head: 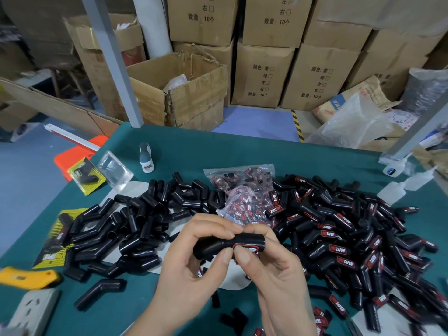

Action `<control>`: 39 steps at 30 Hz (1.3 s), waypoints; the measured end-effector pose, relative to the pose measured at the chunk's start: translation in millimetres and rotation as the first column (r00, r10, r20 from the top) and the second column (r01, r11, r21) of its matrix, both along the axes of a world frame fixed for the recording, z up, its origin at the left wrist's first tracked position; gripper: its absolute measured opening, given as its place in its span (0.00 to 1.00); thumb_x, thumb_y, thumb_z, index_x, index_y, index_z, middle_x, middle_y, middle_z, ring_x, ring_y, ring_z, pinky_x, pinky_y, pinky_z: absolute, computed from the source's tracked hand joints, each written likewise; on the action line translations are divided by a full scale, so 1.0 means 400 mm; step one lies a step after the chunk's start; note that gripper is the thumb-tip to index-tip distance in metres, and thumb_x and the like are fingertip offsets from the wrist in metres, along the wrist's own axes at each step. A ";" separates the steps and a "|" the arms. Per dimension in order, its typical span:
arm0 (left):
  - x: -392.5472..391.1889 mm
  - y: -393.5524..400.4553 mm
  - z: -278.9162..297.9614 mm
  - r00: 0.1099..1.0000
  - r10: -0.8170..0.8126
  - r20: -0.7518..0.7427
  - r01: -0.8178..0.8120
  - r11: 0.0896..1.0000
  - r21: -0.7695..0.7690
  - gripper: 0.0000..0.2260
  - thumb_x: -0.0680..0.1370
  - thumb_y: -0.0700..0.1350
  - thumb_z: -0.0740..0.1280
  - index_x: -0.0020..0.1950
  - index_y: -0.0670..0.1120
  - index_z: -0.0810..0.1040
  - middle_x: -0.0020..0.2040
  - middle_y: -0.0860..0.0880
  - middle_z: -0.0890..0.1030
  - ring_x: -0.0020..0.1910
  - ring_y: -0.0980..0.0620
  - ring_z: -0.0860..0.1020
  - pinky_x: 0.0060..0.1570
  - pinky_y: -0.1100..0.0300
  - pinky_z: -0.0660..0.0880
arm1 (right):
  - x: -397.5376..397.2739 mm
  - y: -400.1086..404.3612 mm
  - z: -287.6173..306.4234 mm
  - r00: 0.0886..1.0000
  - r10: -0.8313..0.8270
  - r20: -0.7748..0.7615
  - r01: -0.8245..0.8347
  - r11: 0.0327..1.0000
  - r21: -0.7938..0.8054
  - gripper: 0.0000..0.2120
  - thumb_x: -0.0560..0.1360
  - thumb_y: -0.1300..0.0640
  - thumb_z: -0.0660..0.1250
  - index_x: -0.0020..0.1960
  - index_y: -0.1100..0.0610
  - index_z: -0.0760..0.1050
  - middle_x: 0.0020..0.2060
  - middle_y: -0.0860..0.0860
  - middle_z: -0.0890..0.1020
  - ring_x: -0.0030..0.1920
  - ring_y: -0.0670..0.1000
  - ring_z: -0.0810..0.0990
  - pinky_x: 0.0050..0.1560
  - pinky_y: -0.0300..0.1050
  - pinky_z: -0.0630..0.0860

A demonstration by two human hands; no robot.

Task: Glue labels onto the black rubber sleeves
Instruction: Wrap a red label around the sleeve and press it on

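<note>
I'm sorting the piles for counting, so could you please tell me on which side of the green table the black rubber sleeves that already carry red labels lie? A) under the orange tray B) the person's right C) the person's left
B: the pile of black rubber sleeves with red labels lies to the person's right, while the plain black sleeves lie left.

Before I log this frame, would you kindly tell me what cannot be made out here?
Head view only:
- Label on the held sleeve: both thumbs cover most of its print.
- Whether glue lies under it: hidden by the label.
- Left hand and right hand: their fingertips sit behind the sleeve.
- Clear bags: contents blurred by plastic.
- Socket strip: cut by the bottom-left edge.
</note>
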State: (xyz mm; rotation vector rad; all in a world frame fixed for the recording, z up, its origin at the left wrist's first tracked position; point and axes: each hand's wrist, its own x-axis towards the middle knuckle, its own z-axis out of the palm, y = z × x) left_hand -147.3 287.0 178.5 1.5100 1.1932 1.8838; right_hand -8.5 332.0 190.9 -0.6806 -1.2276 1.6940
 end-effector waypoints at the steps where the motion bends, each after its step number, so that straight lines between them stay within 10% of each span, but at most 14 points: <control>1: 0.000 0.000 -0.001 1.000 0.004 0.006 -0.004 1.000 0.002 0.12 0.78 0.38 0.69 0.58 0.53 0.79 0.56 0.50 0.82 0.53 0.50 0.82 0.49 0.61 0.80 | -0.001 0.000 -0.002 1.000 -0.004 0.011 0.004 1.000 0.008 0.19 0.68 0.42 0.82 0.49 0.56 0.88 0.49 0.46 0.82 0.49 0.46 0.83 0.51 0.38 0.78; 11: -0.002 0.002 0.000 0.995 0.073 -0.066 -0.067 0.994 0.082 0.19 0.76 0.36 0.68 0.61 0.57 0.77 0.55 0.53 0.83 0.56 0.48 0.83 0.56 0.61 0.79 | 0.003 0.012 -0.015 0.994 0.000 0.106 -0.010 0.996 0.089 0.21 0.69 0.39 0.80 0.50 0.56 0.88 0.48 0.47 0.81 0.47 0.48 0.79 0.49 0.40 0.76; 15: -0.006 0.006 0.003 0.991 0.080 -0.109 -0.070 0.993 0.098 0.21 0.75 0.35 0.68 0.61 0.58 0.77 0.56 0.54 0.83 0.56 0.49 0.83 0.54 0.61 0.80 | 0.004 0.017 -0.029 0.990 -0.037 0.138 0.018 0.991 0.135 0.24 0.69 0.39 0.80 0.50 0.59 0.88 0.48 0.52 0.80 0.49 0.62 0.80 0.51 0.64 0.76; 29: -0.008 0.007 -0.006 0.997 0.042 -0.072 -0.039 0.998 0.052 0.19 0.75 0.36 0.68 0.60 0.57 0.78 0.55 0.53 0.82 0.56 0.49 0.83 0.54 0.61 0.80 | 0.003 0.021 -0.026 0.982 -0.051 0.182 0.024 0.989 0.148 0.23 0.66 0.34 0.80 0.47 0.54 0.89 0.46 0.48 0.80 0.45 0.49 0.77 0.44 0.41 0.72; 39: -0.005 0.007 -0.013 0.999 0.044 -0.022 -0.043 0.998 0.038 0.20 0.77 0.36 0.68 0.59 0.60 0.78 0.54 0.52 0.82 0.54 0.51 0.83 0.49 0.61 0.80 | 0.003 0.017 -0.031 0.982 -0.054 0.181 0.030 0.991 0.131 0.23 0.67 0.35 0.80 0.49 0.54 0.89 0.47 0.49 0.80 0.50 0.65 0.76 0.55 0.53 0.75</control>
